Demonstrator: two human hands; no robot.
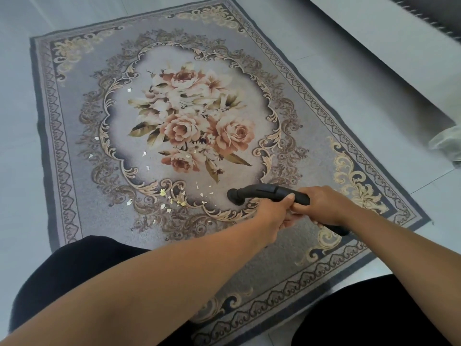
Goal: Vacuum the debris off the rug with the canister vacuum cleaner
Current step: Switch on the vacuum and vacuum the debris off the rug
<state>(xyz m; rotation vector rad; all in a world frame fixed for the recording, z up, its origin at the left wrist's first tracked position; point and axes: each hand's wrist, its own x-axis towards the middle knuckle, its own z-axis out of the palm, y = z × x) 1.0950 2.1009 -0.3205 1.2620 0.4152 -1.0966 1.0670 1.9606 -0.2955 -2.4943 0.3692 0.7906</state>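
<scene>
1. The rectangular woven rug [311, 136] is mostly a dusty grey-lilac, with a dark slate edge and a band of repeating scroll shapes just inside it.
2. Its centre has a paler oval framed in cream-tan curls, full of peach-pink roses and olive leaves. The rug's corners carry cream-gold flourishes.
3. The small scattered debris flakes [174, 199] are whitish and yellow-gold.
4. The curved plastic vacuum handle [264, 189] is plain black.
5. The smooth tiled floor [17, 121] is pale grey-white with thin grey lines.

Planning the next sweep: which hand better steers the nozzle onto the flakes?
Left hand, probably: it grips the nozzle nearer its mouth and the flakes; right hand holds farther back.
</scene>
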